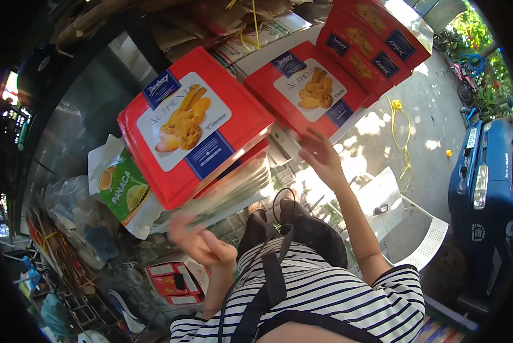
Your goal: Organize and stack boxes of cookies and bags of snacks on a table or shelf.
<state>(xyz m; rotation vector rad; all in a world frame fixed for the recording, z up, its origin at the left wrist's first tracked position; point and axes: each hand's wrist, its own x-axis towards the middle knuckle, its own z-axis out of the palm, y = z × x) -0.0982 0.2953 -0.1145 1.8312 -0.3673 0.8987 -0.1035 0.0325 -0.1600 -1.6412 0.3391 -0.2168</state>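
Note:
Two piles of red cardboard biscuit boxes lie before me. My left hand (203, 242), blurred, is just below the near corner of the left red box (215, 96), its fingers partly curled and nothing seen in them. This box tops a pile with a blurred lower part. My right hand (321, 158) is by the near edge of the right red box (303, 85), fingers apart, holding nothing that I can see. Further red boxes (376, 47) stand stacked behind it. A green and white printed carton sheet (125, 184) sticks out left of the left pile.
A white perforated plastic chair (378, 201) stands at my right, a blue vehicle (479, 180) beyond it. Yellow string (400, 141) lies on the ground. At lower left are a red and white carton (173, 283), a clear plastic bag (82, 214) and flattened cardboard (52, 240).

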